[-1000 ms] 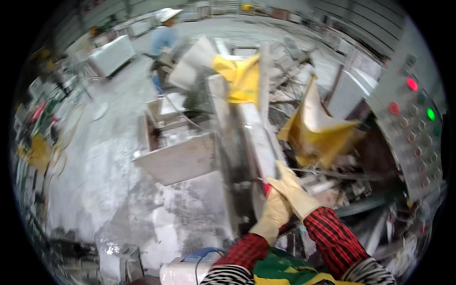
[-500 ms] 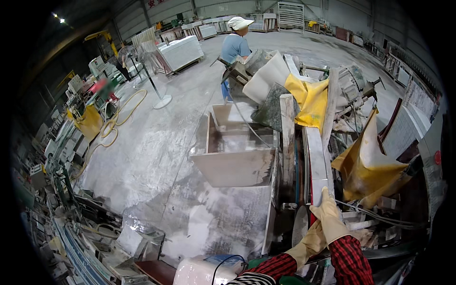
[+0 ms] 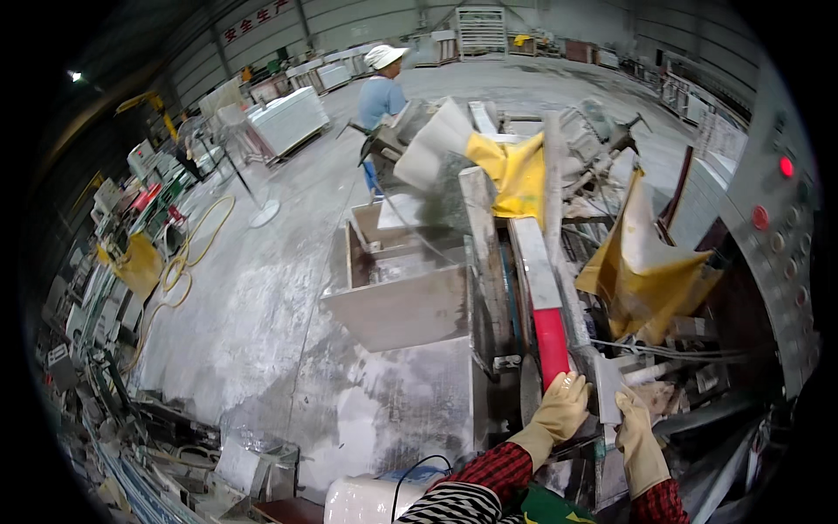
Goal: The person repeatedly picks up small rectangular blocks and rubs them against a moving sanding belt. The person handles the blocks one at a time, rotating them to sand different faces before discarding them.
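My left hand (image 3: pixel 561 408), in a cream rubber glove, rests at the near end of a red conveyor belt (image 3: pixel 550 342), its fingers slightly bent with nothing visible in them. Beside it on the right, my gloved right hand (image 3: pixel 640 441) has its thumb and fingers closed on the near end of a light grey strip (image 3: pixel 607 384), apparently stone, which is tilted off the belt. Farther along the belt lies another grey strip (image 3: pixel 534 253), running toward a yellow cover (image 3: pixel 508 170) on the machine.
A grey control panel (image 3: pixel 772 236) with buttons stands close on the right, next to a hanging yellow sheet (image 3: pixel 646 262). Left of the belt is an open box-like trough (image 3: pixel 401 306). A person in a white hat (image 3: pixel 381 96) stands beyond the machine. A white container (image 3: pixel 367 500) sits at the lower edge.
My right hand has moved right, off the belt, with a grey strip in it. My left hand has come forward to the belt's end, and more red belt shows. The view has shifted right.
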Tool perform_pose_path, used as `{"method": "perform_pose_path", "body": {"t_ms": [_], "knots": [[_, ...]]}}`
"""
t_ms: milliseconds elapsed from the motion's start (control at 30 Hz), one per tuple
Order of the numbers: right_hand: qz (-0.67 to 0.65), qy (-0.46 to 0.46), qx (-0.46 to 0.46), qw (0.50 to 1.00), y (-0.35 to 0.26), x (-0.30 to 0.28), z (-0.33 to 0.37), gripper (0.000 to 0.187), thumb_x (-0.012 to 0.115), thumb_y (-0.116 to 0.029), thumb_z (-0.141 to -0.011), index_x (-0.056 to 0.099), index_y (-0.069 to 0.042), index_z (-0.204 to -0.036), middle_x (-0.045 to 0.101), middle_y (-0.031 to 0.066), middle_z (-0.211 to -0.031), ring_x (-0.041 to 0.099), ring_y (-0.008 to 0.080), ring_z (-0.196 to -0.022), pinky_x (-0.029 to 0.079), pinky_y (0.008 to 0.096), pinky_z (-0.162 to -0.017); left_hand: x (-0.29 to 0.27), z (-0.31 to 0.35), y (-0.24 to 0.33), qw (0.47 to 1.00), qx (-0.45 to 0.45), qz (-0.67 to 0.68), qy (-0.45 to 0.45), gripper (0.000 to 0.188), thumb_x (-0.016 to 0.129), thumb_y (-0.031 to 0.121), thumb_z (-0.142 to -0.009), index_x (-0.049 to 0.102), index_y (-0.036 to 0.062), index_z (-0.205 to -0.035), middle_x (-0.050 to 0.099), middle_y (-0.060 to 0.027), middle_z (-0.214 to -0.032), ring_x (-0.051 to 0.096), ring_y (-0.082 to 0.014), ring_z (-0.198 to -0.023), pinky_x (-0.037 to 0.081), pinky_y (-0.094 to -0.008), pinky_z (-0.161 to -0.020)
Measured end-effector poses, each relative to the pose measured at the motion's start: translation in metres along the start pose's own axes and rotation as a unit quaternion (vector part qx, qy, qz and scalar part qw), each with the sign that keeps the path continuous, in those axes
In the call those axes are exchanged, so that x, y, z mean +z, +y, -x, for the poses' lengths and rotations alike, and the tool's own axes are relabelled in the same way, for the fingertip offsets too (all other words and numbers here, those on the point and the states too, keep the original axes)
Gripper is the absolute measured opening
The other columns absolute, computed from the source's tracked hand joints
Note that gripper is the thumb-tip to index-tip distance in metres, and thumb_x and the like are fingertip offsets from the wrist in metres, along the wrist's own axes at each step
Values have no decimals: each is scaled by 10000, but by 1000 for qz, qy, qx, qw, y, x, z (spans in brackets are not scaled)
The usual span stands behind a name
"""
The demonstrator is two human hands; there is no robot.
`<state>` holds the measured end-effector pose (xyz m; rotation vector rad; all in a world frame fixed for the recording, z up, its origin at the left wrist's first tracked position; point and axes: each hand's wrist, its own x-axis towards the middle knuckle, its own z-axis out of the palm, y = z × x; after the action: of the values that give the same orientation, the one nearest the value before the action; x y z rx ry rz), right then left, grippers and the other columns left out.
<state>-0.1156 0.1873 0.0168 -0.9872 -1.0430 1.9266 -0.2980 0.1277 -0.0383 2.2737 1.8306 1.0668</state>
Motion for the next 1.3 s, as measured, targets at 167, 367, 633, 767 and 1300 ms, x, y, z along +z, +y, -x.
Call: {"method": "perform_pose_path", "body": {"t_ms": [167, 367, 633, 767, 1300], "knots": [[18, 85, -48, 995, 16, -72, 79, 464, 590, -120, -996, 512, 36, -1426, 669, 72, -1249, 656, 161, -1078, 519, 284, -934, -4, 8, 8, 998, 20, -64, 3, 543, 679, 282, -850, 588, -14, -1295, 598, -216, -1329, 521, -407, -1277, 361, -517, -1112], [-52, 187, -104, 975, 31, -116, 163, 454, 510, -41, -1004, 475, 66, -1444, 635, 116, -1309, 647, 192, -1097, 511, 306, -964, -6, -1, 41, 999, -36, -39, -1, 408, 686, 255, -857, 593, 33, -1186, 614, -205, -1223, 529, -389, -1213, 395, -479, -1056], [-74, 240, -186, 950, 54, -122, 221, 551, 488, 0, -961, 389, 67, -1499, 595, 153, -1358, 593, 253, -1222, 455, 350, -1061, 37, 12, 180, 517, -445, 671, -291, 583, 585, 441, -1016, 494, 67, -1454, 543, -130, -1442, 528, -206, -1303, 426, -331, -1083], [-41, 149, -190, 969, 48, -108, 232, 688, 651, -97, -936, 333, 80, -1520, 546, 154, -1428, 568, 217, -1259, 453, 309, -1051, 164, 62, 152, 783, -224, 543, -204, 433, 568, 320, -1027, 565, 39, -1356, 620, -135, -1314, 600, -216, -1161, 487, -342, -994], [91, 387, -146, 906, -25, -124, 253, 672, 793, -364, -857, 558, -118, -1437, 624, -21, -809, 558, 65, -682, 484, 222, -647, 26, 15, 242, 684, -302, 584, -317, 341, 489, 250, -1063, 586, 6, -1280, 667, -77, -1111, 641, -149, -955, 549, -298, -817]]}}
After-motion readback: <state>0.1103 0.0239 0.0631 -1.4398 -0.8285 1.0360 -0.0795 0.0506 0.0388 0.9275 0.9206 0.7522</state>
